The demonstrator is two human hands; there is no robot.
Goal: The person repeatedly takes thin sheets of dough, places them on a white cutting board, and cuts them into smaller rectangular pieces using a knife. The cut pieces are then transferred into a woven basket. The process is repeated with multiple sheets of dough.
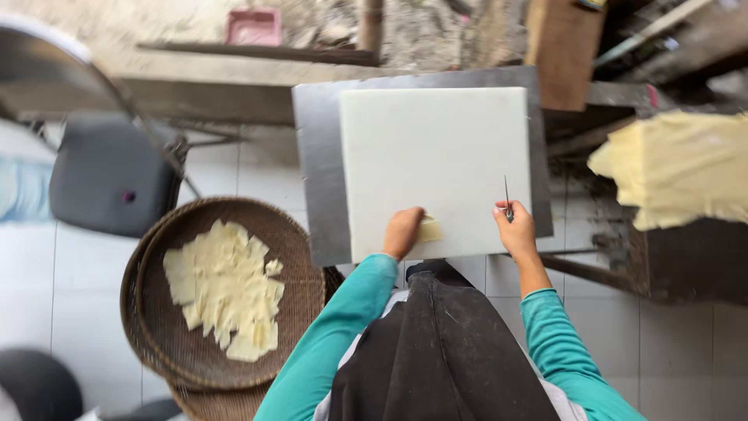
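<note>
A white cutting board (436,156) lies on a grey metal sheet (315,171) in front of me. At the board's near edge, my left hand (402,231) rests on a small pale yellow piece (430,229), fingers closed over it. My right hand (514,230) grips a thin knife (506,195) whose blade stands edge-on above the board's right side. Both arms wear teal sleeves, and a dark apron covers my lap.
A round woven tray (156,312) at my left holds several flat pale yellow pieces (226,288). A large yellow sheet (678,168) hangs over a dark stand at the right. A grey chair (109,175) stands at the left, a pink container (254,27) at the back.
</note>
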